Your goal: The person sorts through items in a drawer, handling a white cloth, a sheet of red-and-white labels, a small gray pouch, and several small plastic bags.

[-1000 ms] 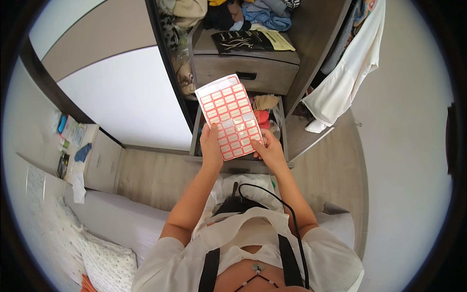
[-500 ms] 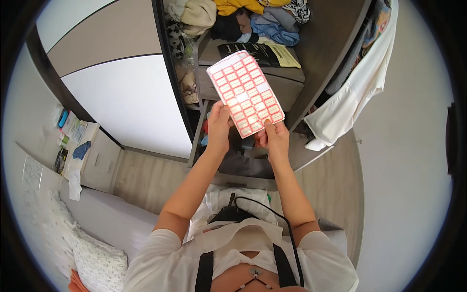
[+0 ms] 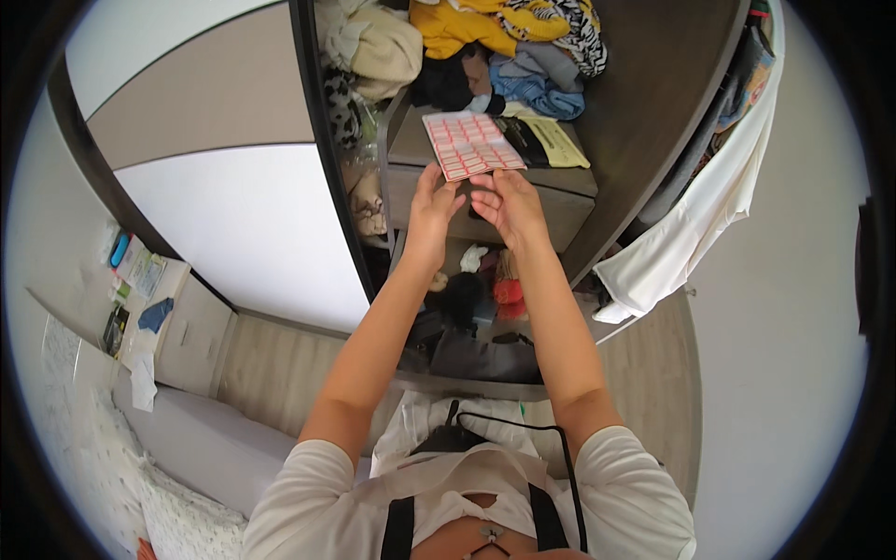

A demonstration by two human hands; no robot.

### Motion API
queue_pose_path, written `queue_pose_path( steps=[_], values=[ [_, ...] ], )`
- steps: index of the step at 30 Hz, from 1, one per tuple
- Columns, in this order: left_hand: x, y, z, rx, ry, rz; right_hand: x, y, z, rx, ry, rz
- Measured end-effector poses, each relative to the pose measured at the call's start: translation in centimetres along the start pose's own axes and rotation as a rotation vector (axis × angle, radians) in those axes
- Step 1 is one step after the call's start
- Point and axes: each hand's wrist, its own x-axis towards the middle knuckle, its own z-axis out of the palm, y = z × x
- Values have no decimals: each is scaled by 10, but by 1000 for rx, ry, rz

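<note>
Red-gridded sheets (image 3: 474,145) sit at upper centre, the left hand (image 3: 432,210) and right hand (image 3: 513,207) apart at their near edge, grip unclear, while an open drawer (image 3: 467,384) at centre holds dark items (image 3: 485,357) and red ones (image 3: 509,291).

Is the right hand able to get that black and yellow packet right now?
Probably yes: the right hand is close to the packet, whose yellow end lies uncovered. The red-and-white label sheet seems to overlap its black end, and that hand is at the sheet's edge.
</note>
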Motion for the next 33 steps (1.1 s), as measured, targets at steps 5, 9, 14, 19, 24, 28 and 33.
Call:
queue_pose_path(
  steps=[5,9,14,19,24,28,33],
  values=[
    [-24,-9,-22,22,100,-47,-8,11,0,-48,-48,67],
    [-61,-15,-45,1,145,-146,-25,26,-24,-29,-74,69],
    [-113,-22,-78,33,202,-263,-75,46,-66,-185,-58,147],
    [-135,-27,-88,107,259,-301,-105,114,-123,-1142,-422,10],
    [-148,-29,-87,142,233,-331,-136,114,-95,-1770,-565,-3],
    [-156,-33,-88,165,232,-348,-136,108,-98,-1694,-589,143],
    [-167,-34,-92,201,245,-336,-133,76,-110,-1369,-306,121]
  ],
)
